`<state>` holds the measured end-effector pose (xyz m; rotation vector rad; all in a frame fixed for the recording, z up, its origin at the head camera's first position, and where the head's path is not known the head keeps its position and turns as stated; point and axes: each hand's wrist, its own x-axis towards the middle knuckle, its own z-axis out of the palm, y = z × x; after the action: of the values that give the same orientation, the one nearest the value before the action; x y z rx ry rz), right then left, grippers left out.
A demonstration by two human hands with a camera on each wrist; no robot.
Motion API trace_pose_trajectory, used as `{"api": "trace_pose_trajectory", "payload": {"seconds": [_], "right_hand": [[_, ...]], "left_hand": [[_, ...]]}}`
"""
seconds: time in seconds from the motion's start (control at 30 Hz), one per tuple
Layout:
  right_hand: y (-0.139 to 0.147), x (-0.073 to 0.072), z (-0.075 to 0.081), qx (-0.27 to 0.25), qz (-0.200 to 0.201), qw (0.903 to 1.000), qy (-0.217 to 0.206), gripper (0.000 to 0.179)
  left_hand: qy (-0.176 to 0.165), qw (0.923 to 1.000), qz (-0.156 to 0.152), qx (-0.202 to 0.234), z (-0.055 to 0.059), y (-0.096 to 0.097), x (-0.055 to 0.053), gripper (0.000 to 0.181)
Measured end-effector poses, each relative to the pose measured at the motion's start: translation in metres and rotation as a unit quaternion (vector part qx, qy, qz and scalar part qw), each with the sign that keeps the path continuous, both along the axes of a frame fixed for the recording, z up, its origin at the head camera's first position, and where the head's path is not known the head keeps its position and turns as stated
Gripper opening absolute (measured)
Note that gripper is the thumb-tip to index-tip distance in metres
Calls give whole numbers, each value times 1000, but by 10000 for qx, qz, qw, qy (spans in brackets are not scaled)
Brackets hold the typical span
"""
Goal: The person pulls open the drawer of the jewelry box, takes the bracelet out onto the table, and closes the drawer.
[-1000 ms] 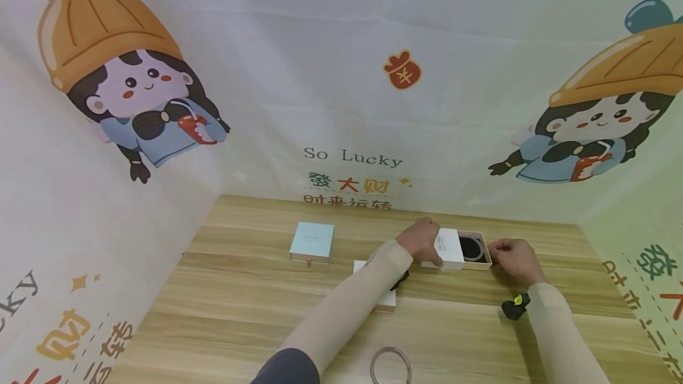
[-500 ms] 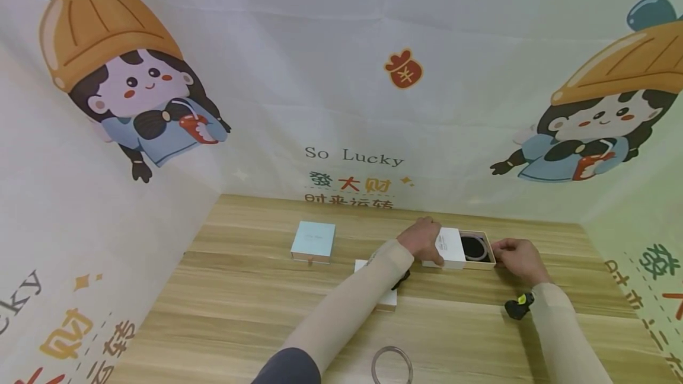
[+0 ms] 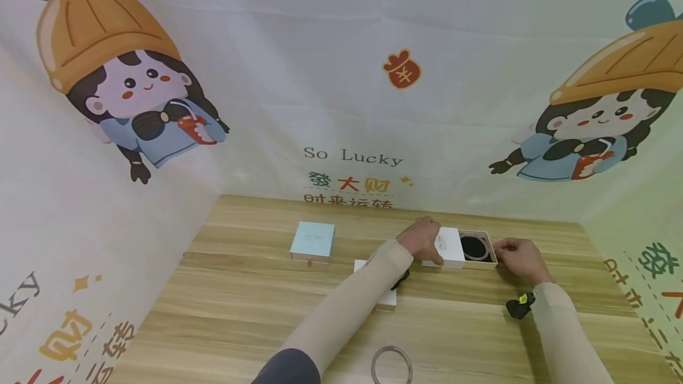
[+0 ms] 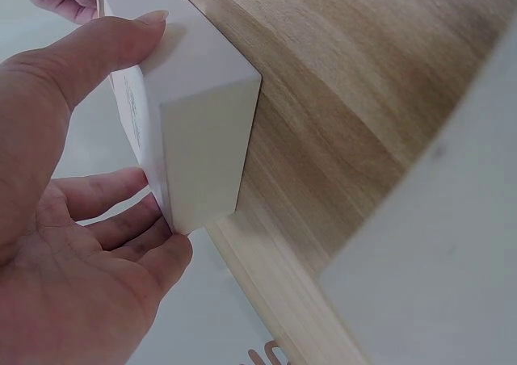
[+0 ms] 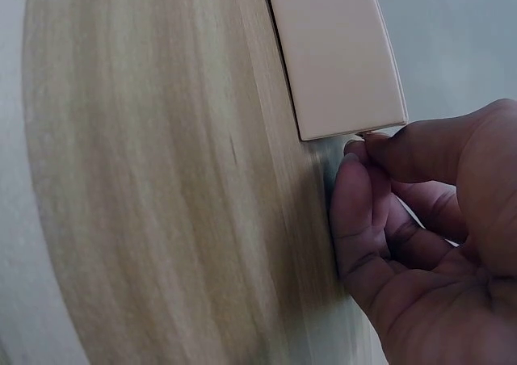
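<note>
My left hand point(image 3: 421, 240) grips the white sleeve point(image 3: 450, 248) of a drawer-style box at the back right of the table. In the left wrist view the thumb lies on one side of the sleeve point(image 4: 206, 139) and the fingers on another. A peach-coloured drawer point(image 3: 480, 265) sticks out of the sleeve's right end. Inside it a greyish bangle point(image 3: 487, 248) lies around a black centre. At the drawer's outer end my right hand point(image 3: 520, 261) pinches something small; in the right wrist view the thumb and fingertips meet there, mostly hiding it.
A light blue box point(image 3: 312, 240) stands at the back left. Another white box point(image 3: 386, 301) is partly hidden under the left forearm. Near the front edge lies a loose bangle point(image 3: 374, 366). Printed cloth point(image 3: 341, 117) hangs around the table point(image 3: 240, 289).
The drawer has slid slightly further right out of the sleeve, the right hand moving with it. The left hand stays on the sleeve.
</note>
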<state>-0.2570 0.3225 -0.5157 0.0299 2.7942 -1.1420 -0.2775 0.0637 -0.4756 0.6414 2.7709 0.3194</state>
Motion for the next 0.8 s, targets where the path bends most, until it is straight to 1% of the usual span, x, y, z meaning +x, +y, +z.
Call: {"api": "trace_pose_trajectory", "payload": {"seconds": [0.33, 0.8], "right_hand": [[1, 0, -3, -18, 13, 10000, 23, 29], [3, -1, 0, 72, 57, 9999, -60, 30]], "left_hand": [[20, 10000, 20, 44, -1, 0, -1, 69], [43, 10000, -13, -2, -1, 0, -1, 68]]}}
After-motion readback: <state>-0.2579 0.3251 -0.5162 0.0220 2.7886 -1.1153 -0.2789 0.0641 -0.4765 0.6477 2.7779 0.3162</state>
